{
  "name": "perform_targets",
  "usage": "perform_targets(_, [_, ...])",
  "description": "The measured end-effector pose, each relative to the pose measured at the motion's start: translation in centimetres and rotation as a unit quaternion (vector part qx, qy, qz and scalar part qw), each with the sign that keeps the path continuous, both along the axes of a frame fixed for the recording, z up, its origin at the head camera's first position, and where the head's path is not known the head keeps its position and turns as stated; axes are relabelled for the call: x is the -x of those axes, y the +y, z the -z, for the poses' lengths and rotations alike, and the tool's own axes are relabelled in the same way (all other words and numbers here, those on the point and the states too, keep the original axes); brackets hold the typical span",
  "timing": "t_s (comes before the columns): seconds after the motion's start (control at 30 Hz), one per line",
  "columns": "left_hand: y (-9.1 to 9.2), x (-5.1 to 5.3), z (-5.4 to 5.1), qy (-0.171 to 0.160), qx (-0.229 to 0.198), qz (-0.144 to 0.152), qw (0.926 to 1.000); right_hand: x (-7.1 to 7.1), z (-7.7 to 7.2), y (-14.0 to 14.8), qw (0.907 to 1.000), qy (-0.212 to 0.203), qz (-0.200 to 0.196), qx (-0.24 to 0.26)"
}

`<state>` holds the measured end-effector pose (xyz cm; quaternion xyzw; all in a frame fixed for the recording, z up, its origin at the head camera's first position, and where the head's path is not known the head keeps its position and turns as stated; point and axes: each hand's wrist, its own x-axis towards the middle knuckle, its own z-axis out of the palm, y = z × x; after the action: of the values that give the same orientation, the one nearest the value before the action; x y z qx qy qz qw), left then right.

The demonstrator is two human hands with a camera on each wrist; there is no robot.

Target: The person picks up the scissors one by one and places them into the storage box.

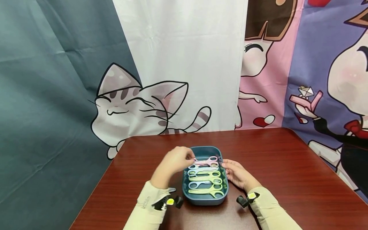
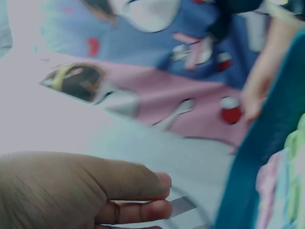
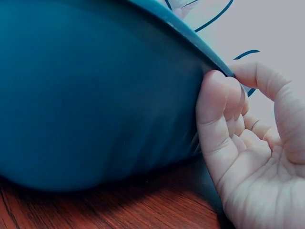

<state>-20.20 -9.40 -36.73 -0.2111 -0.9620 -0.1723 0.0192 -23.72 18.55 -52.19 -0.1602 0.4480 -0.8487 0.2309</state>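
Note:
A dark teal plastic tray stands on the table, with several pairs of children's scissors laid crosswise in a row inside it. They are green, light blue and pink, the pink pair farthest back. My left hand hovers over the tray's left rim, fingertips by the pink pair. In the left wrist view its thumb and fingers are fairly straight, and nothing shows between them. My right hand pinches the right rim; in the right wrist view, fingers lie against the outer wall.
A small grey-blue piece lies on the table beside the left wrist, partly hidden by the sleeve. The reddish-brown wooden table ends at a hanging cloth printed with cartoon figures.

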Motion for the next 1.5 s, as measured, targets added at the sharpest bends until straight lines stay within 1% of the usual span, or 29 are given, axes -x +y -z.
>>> perform_targets(0.03, [-1.0, -0.2, -0.4, 0.001, -0.017, -0.005, 0.9998, 0.0, 0.0, 0.0, 1.0, 0.001, 0.0, 0.001])
perform_targets(0.1, [-2.9, -0.5, -0.9, 0.003, -0.042, -0.015, 0.999, 0.1, 0.0, -0.1, 1.0, 0.003, 0.002, 0.001])
perform_targets(0.17, [-4.8, -0.8, -0.9, -0.005, -0.05, -0.033, 0.9982, 0.1, 0.0, -0.1, 1.0, 0.003, 0.003, 0.002])
perform_targets(0.2, [-5.7, -0.9, -0.7, -0.014, -0.048, -0.043, 0.9979, 0.1, 0.0, -0.2, 1.0, 0.002, 0.002, 0.004])
perform_targets(0.27, [-7.2, -1.2, 0.2, -0.037, -0.035, -0.051, 0.9974, 0.1, -0.1, -0.2, 1.0, -0.003, 0.002, 0.005])
perform_targets(0.33, [-8.4, -1.5, 1.5, -0.064, -0.017, -0.048, 0.9967, 0.1, -0.1, -0.3, 1.0, -0.008, 0.003, 0.005])
perform_targets(0.4, [-9.3, -1.9, 3.0, -0.089, -0.003, -0.038, 0.9953, 0.0, -0.1, -0.3, 0.9999, -0.012, 0.008, 0.002])
perform_targets(0.5, [-10.2, -2.5, 5.0, -0.114, 0.016, -0.033, 0.9929, -0.1, 0.0, -0.2, 0.9998, -0.012, 0.013, -0.004])
perform_targets(0.6, [-10.5, -2.9, 6.3, -0.123, 0.028, -0.038, 0.9913, -0.1, -0.1, -0.1, 0.9998, -0.009, 0.015, -0.004])
perform_targets(0.7, [-10.5, -3.2, 7.3, -0.127, 0.038, -0.033, 0.9906, -0.1, -0.1, -0.2, 0.9999, -0.008, 0.014, -0.002])
perform_targets(0.8, [-10.6, -3.5, 8.3, -0.12, 0.047, -0.026, 0.9913, -0.1, 0.0, -0.3, 0.9999, -0.01, 0.01, -0.001])
perform_targets(0.93, [-10.7, -3.6, 9.1, -0.107, 0.047, -0.02, 0.993, -0.1, 0.0, -0.4, 0.9999, -0.013, 0.008, 0.0])
perform_targets(1.07, [-10.8, -3.5, 9.2, -0.104, 0.039, -0.015, 0.9937, -0.2, 0.0, -0.3, 0.9998, -0.014, 0.014, -0.001])
perform_targets(1.17, [-11.0, -3.4, 9.0, -0.105, 0.036, -0.008, 0.9938, -0.1, 0.0, -0.3, 0.9998, -0.012, 0.014, -0.001])
perform_targets(1.27, [-11.1, -3.4, 8.7, -0.116, 0.031, -0.004, 0.9928, 0.0, 0.0, -0.3, 0.9998, -0.01, 0.014, -0.001])
perform_targets(1.4, [-11.1, -3.4, 7.4, -0.124, 0.022, 0.002, 0.9921, 0.0, 0.0, -0.3, 0.9998, -0.013, 0.015, -0.003])
perform_targets(1.5, [-10.6, -3.3, 6.0, -0.117, 0.02, 0.003, 0.9929, -0.1, 0.0, -0.3, 0.9997, -0.014, 0.017, -0.008])
